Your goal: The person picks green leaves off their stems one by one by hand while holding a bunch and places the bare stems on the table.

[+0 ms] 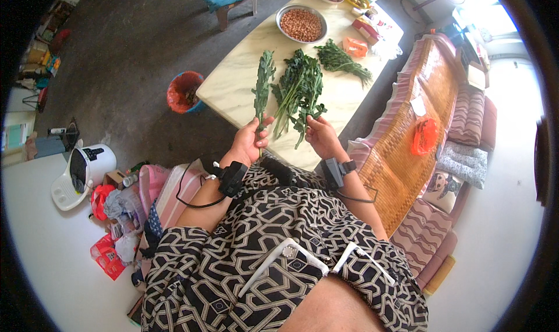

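My left hand [251, 140] holds the stem end of a leafy green stalk [263, 81], which stretches away from me over the table's near edge. At the right, my right hand [322, 133] pinches a leafy green sprig [301, 124] between thumb and fingers. Between and beyond the hands, a pile of leafy greens [301, 76] lies on the marble-patterned table [231, 78], stems towards me. A smaller bunch of greens [343, 61] rests farther right. Whether the sprig is separate from the pile cannot be told.
A metal bowl of reddish nuts or beans [301, 24] stands beyond the greens, with an orange packet [355, 47] to its right. A red bucket [185, 91] is on the floor left of the table. Along the right runs a seat with a woven mat [393, 170].
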Tool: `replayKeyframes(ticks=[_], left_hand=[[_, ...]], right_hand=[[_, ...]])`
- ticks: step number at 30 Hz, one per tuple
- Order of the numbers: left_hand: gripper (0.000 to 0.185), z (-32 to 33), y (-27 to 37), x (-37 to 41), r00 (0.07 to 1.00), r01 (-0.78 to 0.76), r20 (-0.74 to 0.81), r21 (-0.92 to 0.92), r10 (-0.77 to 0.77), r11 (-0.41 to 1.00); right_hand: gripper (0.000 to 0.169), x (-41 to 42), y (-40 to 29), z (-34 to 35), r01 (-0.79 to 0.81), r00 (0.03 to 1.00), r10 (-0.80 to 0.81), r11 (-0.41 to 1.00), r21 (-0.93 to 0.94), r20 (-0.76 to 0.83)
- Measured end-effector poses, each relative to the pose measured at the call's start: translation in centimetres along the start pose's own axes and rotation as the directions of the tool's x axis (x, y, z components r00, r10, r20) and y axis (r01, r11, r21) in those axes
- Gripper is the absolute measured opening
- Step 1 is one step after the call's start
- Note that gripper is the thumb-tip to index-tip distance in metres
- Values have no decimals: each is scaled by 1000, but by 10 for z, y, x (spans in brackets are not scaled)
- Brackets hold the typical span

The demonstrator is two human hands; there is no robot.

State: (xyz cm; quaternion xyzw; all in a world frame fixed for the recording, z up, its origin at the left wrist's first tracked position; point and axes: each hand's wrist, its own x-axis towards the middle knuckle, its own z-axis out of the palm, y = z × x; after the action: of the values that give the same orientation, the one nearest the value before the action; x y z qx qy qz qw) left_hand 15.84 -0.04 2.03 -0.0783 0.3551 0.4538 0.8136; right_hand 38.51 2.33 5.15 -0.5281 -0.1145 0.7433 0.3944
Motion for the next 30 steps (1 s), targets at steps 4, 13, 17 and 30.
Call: replayKeyframes(ticks=[4,13,17,30], left_hand=[[23,-2,1,1,999,22,-26,-39,-23,999],[15,4,0,-6,997,-17,-68,136,26,991],[14,2,-1,-7,995,-14,-92,132,26,991],[19,1,0,-14,983,-59,-159,212,93,975]], right_hand=[[11,0,0,0,-13,1000,13,1000,2,-6],[11,0,10,2,-44,999,44,997,-67,-3],[13,2,14,-1,-83,996,84,981,-175,-2],[21,25,6,-18,43,983,-114,906,-421,-144]])
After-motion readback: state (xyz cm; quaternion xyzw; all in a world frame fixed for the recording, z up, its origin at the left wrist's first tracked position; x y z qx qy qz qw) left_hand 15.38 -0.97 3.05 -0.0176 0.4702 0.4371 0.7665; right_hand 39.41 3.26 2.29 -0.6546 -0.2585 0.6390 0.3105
